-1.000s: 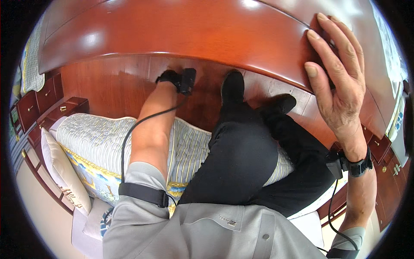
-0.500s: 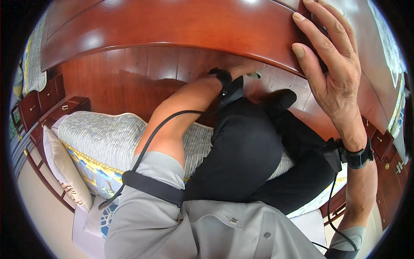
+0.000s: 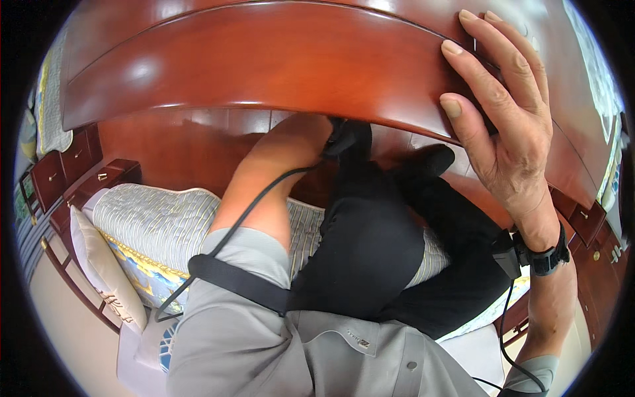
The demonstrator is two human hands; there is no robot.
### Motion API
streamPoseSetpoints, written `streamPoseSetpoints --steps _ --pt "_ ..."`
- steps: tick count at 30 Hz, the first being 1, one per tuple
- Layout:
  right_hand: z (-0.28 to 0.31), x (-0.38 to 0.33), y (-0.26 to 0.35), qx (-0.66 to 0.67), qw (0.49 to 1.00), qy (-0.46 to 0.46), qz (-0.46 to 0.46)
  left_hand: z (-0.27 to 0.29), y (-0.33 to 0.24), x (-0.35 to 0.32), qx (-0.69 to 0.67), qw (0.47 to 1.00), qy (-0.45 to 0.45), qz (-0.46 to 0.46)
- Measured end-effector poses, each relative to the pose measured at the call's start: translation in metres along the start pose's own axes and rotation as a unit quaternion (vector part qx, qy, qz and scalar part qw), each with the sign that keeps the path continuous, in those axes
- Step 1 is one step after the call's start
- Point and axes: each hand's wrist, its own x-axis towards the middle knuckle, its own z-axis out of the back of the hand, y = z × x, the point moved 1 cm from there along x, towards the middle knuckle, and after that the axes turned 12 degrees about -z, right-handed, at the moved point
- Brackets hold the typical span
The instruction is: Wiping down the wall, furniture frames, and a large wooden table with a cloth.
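My right hand [image 3: 509,112] rests on the reddish-brown wooden tabletop [image 3: 284,59] near its right part, fingers spread and thumb apart, with nothing held. A black strap and a small black device [image 3: 508,255] sit at that wrist. My left forearm [image 3: 274,155] reaches down past the table's near edge, beside my left knee. Beneath that edge my left hand is hidden, so whatever it touches does not show. A black strapped device [image 3: 340,137] marks the left wrist, with a black cable [image 3: 254,205] running up the arm.
My black-trousered legs [image 3: 374,245] fold under the table on a bench with a striped quilted cover [image 3: 159,218]. A pale cushion [image 3: 106,271] leans at the left. Small drawers [image 3: 66,159] stand at the left, and wooden cabinets [image 3: 602,264] at the right.
The table edge now sits lower in view. My left hand, partly visible and blurred before, has passed out of sight under it. My right hand stays spread on the tabletop.
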Motion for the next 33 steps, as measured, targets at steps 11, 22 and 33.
streamPoseSetpoints --steps 11,22,33 --pt "-0.002 -0.004 0.001 -0.007 1.000 0.000 -0.021 0.121 0.132 -0.050 0.092 0.977 -0.085 0.174" --pt "0.003 -0.001 0.003 -0.004 1.000 0.012 -0.026 0.196 0.198 -0.053 0.085 0.951 -0.120 0.272" --pt "-0.003 -0.004 0.004 0.027 0.998 -0.042 -0.028 0.135 0.111 -0.078 -0.130 0.964 -0.017 0.232"
